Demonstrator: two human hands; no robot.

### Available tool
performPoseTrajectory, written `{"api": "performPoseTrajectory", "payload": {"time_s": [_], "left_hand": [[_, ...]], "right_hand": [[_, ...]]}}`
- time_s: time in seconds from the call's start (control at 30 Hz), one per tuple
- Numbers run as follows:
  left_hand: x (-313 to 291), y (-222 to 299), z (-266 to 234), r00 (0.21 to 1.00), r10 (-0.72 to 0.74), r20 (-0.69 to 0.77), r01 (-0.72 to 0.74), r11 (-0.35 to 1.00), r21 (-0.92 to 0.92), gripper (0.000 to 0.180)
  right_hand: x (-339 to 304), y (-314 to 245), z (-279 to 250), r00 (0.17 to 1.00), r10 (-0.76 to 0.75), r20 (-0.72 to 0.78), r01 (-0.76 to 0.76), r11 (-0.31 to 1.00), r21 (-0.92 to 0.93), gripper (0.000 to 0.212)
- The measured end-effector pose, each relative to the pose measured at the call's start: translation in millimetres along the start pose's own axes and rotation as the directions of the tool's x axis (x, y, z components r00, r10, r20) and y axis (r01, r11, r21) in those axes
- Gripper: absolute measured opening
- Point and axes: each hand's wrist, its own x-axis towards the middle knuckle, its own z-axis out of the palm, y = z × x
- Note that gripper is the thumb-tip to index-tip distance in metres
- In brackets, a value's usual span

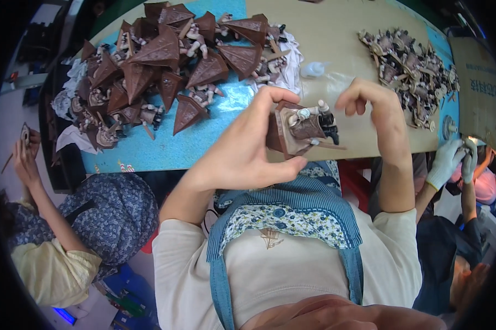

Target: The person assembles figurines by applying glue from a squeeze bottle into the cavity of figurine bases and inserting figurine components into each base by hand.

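My left hand (248, 143) grips a small painted figurine (306, 125) by its brown angular base, with the thumb below and fingers above. The figure lies sideways, pale head towards the base and dark feet pointing right; a thin brown stick juts out beside it. Just right of it, my right hand (372, 99) hovers with loosely bent fingers, apart from the figurine and with nothing visible in them. Its thumb is hidden. Beyond my left hand is a heap of similar figurines with brown pointed bases (154, 55).
A pile of small figure parts (407, 69) lies at the table's right. A small translucent bottle (313, 69) rests near the middle. Blue sheeting (176, 148) covers part of the table (336, 27). A cardboard box (481, 82) stands far right. Co-workers sit at both sides, one wearing white gloves (446, 162).
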Motion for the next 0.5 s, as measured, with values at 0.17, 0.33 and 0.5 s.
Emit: {"api": "performPoseTrajectory", "payload": {"time_s": [0.17,0.33,0.5], "left_hand": [[15,48,-41,0.979,0.158,-0.127,-0.044,0.777,0.627,0.066],[58,59,-77,0.950,0.313,0.015,0.010,-0.077,0.997,0.033],[100,83,-74,0.963,0.220,0.155,-0.112,-0.196,0.974,0.031]], "right_hand": [[23,45,40,0.930,0.104,-0.354,-0.144,0.986,-0.087,0.047],[40,65,56,0.944,-0.078,-0.321,-0.035,0.943,-0.331,0.043],[33,69,53,0.930,-0.032,-0.365,-0.064,0.967,-0.246,0.027]]}}
